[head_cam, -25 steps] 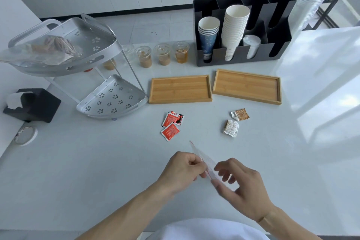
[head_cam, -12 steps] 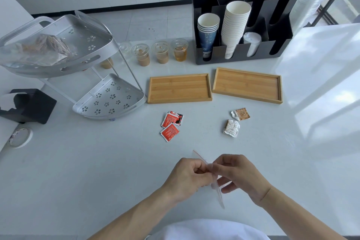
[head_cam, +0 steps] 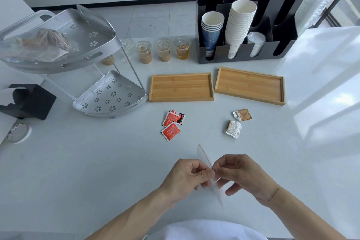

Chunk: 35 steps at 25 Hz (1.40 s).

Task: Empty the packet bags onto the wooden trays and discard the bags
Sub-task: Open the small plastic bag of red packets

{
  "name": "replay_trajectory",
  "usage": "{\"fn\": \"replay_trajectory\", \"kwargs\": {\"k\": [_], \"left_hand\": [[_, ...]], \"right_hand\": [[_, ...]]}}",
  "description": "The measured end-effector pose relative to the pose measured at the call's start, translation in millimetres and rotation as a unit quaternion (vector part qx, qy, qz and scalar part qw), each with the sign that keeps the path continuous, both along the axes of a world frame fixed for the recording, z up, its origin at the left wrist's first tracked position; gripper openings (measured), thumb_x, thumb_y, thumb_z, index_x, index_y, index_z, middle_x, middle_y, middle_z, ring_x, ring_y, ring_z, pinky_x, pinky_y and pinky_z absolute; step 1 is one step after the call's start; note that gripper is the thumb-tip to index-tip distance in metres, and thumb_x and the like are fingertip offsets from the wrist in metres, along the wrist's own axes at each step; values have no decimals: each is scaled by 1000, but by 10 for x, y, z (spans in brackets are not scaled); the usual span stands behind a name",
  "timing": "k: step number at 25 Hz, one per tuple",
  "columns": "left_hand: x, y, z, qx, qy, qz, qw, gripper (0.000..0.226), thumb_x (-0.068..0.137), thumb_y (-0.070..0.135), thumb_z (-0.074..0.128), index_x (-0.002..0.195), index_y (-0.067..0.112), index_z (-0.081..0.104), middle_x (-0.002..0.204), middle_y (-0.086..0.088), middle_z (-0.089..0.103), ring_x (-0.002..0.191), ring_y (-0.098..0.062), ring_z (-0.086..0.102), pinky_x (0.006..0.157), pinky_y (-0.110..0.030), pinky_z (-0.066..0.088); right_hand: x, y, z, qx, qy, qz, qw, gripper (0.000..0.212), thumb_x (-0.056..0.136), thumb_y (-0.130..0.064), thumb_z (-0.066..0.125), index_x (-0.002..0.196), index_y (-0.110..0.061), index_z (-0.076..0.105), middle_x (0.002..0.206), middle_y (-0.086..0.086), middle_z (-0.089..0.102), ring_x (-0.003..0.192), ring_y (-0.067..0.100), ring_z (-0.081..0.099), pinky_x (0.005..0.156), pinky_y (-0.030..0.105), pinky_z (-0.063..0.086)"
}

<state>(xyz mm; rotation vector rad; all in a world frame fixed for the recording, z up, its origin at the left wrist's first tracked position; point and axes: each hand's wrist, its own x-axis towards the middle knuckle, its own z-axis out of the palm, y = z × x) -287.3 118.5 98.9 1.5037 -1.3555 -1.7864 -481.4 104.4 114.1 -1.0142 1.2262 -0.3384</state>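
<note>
A clear zip bag [head_cam: 204,155] with a red seal line stands edge-on near the table's front, pinched by my left hand [head_cam: 185,177] and my right hand [head_cam: 243,175] at its middle. It looks empty. Red sachets [head_cam: 172,123] lie on the table in front of the left wooden tray [head_cam: 181,87]. Two crumpled brown-and-white sachets [head_cam: 236,122] lie in front of the right wooden tray [head_cam: 250,84]. Nothing lies on either tray.
A silver two-tier rack [head_cam: 81,68] stands at the left, with a clear bag of brown items [head_cam: 39,45] on its top shelf. Lidded drink cups [head_cam: 163,49] and a black cup organiser [head_cam: 247,25] line the back. A black holder [head_cam: 27,101] and tape roll [head_cam: 19,133] sit far left.
My hands have come together on the clear bag. The right hand rose from below it to pinch it beside the left, and the bag turned more upright.
</note>
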Motion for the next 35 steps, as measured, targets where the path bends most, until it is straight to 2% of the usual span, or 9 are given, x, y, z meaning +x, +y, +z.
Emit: {"fn": "replay_trajectory", "kwargs": {"k": [4,9,13,16,20,23,26,30,35], "left_hand": [[-30,26,-39,-22,-25,-30,999,13,87,29,70,75,26,70,65,10,69,63,-3,63,57,-16,46],[-51,-17,-21,-46,-43,-50,997,17,90,29,66,73,31,65,70,11,66,65,0,59,61,-11,44],[-47,-73,36,-52,-95,-73,991,19,84,34,58,66,29,57,61,14,53,58,-4,44,55,-15,35],[-77,-103,82,-97,-139,-97,981,16,82,30,52,68,23,54,56,11,48,54,-5,37,51,-20,32],[-87,-138,161,-147,-186,-102,966,16,80,27,51,67,19,52,58,7,52,55,-8,42,55,-27,38],[1,-170,201,-177,-231,-75,954,19,77,28,53,63,18,47,55,6,49,55,-11,40,55,-30,39],[207,-261,258,-195,-285,-50,937,21,74,34,53,59,22,46,51,9,49,51,-10,39,53,-28,37],[300,-341,309,-204,-322,-49,923,22,75,33,54,57,24,45,49,12,49,50,-11,39,50,-25,34],[248,-401,294,-167,-262,-24,950,29,80,26,57,53,26,46,48,14,49,47,-8,39,50,-24,31]], "right_hand": [[1,2,-18,-30,70,44,996,9,82,-21,66,76,-17,71,72,4,73,67,19,73,50,28,54],[33,-10,9,-94,122,124,980,19,76,-32,53,69,-21,67,64,-1,69,58,14,68,47,22,51],[36,-7,15,-221,197,134,946,25,81,-28,55,55,-32,54,50,-8,56,46,7,49,46,16,38],[60,7,45,-276,228,131,924,28,77,-32,57,52,-26,45,46,-4,41,48,13,35,45,20,28],[49,-13,116,-300,266,113,909,29,71,-29,57,52,-18,39,46,0,32,49,16,26,45,22,23],[-64,-53,191,-307,338,82,886,31,68,-28,60,50,-21,36,43,2,30,47,18,26,45,27,25],[-255,-123,251,-309,436,82,842,28,68,-33,59,56,-17,40,43,3,33,47,18,29,44,29,27],[-304,-173,283,-296,472,81,827,27,67,-38,54,60,-16,40,46,4,34,49,20,30,44,28,25],[-271,-201,284,-282,522,78,801,29,76,-38,54,61,-18,40,48,1,41,50,22,39,45,28,28]]}}
